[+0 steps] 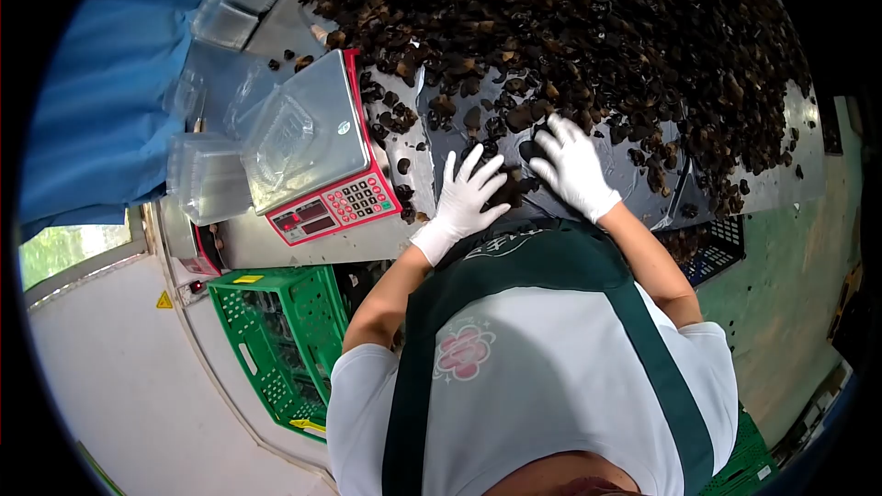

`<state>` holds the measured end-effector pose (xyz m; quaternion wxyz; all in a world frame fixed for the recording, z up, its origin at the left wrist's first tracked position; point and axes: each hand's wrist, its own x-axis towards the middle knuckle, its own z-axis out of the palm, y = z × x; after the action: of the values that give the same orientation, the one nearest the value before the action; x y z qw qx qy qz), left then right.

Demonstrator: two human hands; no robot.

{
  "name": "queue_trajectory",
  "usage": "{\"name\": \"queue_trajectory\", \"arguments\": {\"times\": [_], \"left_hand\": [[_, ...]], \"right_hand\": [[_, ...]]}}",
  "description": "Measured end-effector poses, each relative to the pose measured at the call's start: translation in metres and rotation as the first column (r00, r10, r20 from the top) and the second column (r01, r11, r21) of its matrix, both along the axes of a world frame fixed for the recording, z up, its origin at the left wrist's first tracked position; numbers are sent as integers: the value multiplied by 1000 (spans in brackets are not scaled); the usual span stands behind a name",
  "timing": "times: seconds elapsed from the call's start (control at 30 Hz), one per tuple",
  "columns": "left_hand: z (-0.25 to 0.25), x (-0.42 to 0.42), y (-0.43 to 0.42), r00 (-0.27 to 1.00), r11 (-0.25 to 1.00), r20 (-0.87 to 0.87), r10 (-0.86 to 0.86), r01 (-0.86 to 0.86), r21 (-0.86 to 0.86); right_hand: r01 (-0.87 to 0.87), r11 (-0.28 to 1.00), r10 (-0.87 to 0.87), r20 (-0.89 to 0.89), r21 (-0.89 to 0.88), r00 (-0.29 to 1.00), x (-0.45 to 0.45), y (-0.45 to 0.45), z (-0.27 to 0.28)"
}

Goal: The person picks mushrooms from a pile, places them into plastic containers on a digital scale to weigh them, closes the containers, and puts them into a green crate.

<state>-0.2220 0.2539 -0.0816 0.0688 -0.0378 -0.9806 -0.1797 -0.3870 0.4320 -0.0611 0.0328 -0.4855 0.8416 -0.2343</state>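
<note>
My left hand (467,197), in a white glove, has its fingers spread at the near edge of the table, beside a few loose wood ear mushrooms (519,186). To its right, my right hand (574,168), also gloved in white, reaches over the dark table covering with fingers apart. Its fingertips touch or hover just over several dark mushrooms; I cannot tell which. Neither hand appears to grip anything. Beyond both hands spreads a large heap of dark brown mushrooms (588,28).
Left of my hands stands a red scale (331,211) with a clear plastic tray (280,142) on its plate. Stacked clear containers (209,174) are beside it. A green crate (276,340) sits below the table's left side, and a dark crate (721,253) lies under the right edge.
</note>
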Motion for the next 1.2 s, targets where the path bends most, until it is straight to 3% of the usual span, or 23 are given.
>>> {"name": "queue_trajectory", "arguments": {"times": [0.03,0.1,0.13,0.23,0.4,0.57,0.67,0.77,0.83,0.9,0.97,1.0,1.03,1.13,1.17,1.2], "left_hand": [[0,5,-3,999,999,-18,-48,48,23],[-1,14,-6,993,993,-18,-113,114,22],[0,18,-6,994,994,-9,-104,105,32],[0,19,-7,998,997,-61,-18,22,73],[-1,11,-5,994,993,-71,87,-81,87],[-2,19,-7,991,988,-34,128,-125,86],[-7,26,0,971,967,-58,231,-223,121],[-7,28,2,943,937,-43,329,-320,137],[-7,27,3,925,919,-40,377,-368,140],[-8,25,2,933,924,-27,359,-351,153],[-9,24,1,938,929,-29,345,-337,150],[-7,24,0,942,933,-30,333,-325,154],[-6,24,-1,947,937,-29,320,-312,158],[-4,33,1,941,929,-10,339,-333,164],[-5,35,2,935,921,10,355,-352,169],[-6,37,2,934,916,7,358,-353,190]], "right_hand": [[-54,998,54,1,39,999,13,4,-2],[-233,970,209,254,70,944,24,15,3],[-237,969,212,256,72,943,23,15,7],[-73,991,88,139,-111,986,15,3,15],[4,982,-6,-10,-190,1000,-16,-45,7],[-143,967,166,-95,213,982,-2,-26,-15],[-204,979,202,137,-1,970,18,-2,0],[-84,995,70,210,59,975,12,-11,21],[-9,999,16,142,-47,990,1,-29,12],[-55,980,51,-23,-190,998,-6,-54,7],[-133,982,109,-176,-133,978,-8,-73,-14],[-164,986,163,-98,-9,982,-9,-78,-15],[-164,986,162,-97,-13,982,-10,-75,-15],[16,953,14,99,-303,995,-12,-46,3],[57,951,15,228,-305,973,-18,-28,15],[145,973,-65,387,-179,920,-22,-6,34]]}}
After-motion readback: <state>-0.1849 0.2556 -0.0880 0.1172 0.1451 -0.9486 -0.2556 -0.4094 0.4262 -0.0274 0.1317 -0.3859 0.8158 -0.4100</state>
